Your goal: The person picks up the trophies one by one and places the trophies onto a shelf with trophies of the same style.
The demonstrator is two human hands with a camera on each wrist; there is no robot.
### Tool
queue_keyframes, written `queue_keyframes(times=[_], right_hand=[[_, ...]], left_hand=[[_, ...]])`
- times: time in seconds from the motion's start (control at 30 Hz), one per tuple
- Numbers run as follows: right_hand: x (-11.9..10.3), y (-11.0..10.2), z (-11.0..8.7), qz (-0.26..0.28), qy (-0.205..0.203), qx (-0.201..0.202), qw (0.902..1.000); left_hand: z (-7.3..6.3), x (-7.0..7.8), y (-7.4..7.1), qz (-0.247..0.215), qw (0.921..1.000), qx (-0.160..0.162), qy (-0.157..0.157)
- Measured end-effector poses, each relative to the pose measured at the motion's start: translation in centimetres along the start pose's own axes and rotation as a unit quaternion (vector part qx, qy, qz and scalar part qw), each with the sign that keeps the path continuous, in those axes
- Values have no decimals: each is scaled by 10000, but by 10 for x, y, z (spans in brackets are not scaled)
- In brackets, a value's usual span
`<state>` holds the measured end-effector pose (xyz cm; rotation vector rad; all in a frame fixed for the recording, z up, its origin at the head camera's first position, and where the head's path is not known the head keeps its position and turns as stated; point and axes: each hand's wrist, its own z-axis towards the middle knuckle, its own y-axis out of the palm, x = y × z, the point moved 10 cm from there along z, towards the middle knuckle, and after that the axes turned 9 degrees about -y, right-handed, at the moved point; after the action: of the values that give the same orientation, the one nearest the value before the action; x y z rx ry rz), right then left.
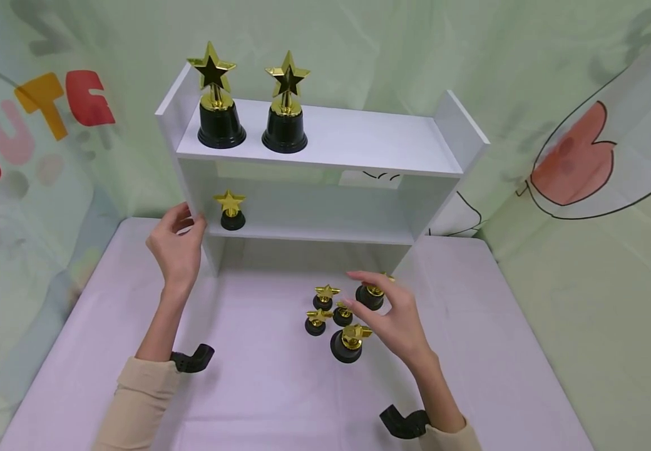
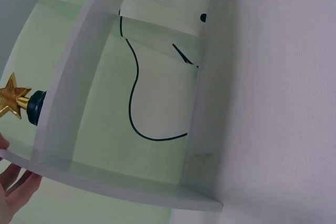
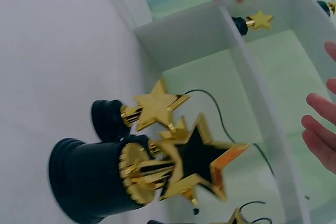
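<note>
My left hand [image 1: 176,254] grips the left side panel of a white shelf unit [image 1: 353,141], thumb and fingers on either side of its edge. Close to that thumb, a small gold star trophy [image 1: 232,219] stands on the middle shelf. My right hand [image 1: 399,321] hovers over a group of trophies on the table, thumb and fingers spread apart and holding nothing. Beneath it are a larger trophy [image 1: 345,347] in front and another larger trophy [image 1: 369,298] partly hidden by the fingers. Several small trophies, including one at the left [image 1: 315,326], stand beside them.
Two large star trophies, the left one [image 1: 221,125] and the right one [image 1: 284,130], stand on the top shelf. A pale cloth covers the table [image 1: 269,388]. Printed curtains [image 1: 359,50] hang behind and at both sides.
</note>
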<state>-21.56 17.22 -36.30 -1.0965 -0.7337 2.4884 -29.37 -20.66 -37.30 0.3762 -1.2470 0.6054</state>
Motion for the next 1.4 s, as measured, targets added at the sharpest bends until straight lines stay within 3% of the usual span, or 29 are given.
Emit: queue_keyframes(times=[0.57, 0.8, 1.17, 1.4], right_hand=[[36, 14, -48, 74, 783, -123, 9968], [50, 22, -64, 248, 907, -160, 9954], [83, 38, -92, 1625, 1368, 80, 9771], [97, 50, -106, 1679, 1612, -15, 9725]], left_hand=[[1, -3, 0, 40, 9999, 13, -123], [1, -1, 0, 33, 10000, 26, -48], [0, 0, 1, 90, 10000, 19, -12], [-1, 1, 0, 113, 9999, 23, -107]])
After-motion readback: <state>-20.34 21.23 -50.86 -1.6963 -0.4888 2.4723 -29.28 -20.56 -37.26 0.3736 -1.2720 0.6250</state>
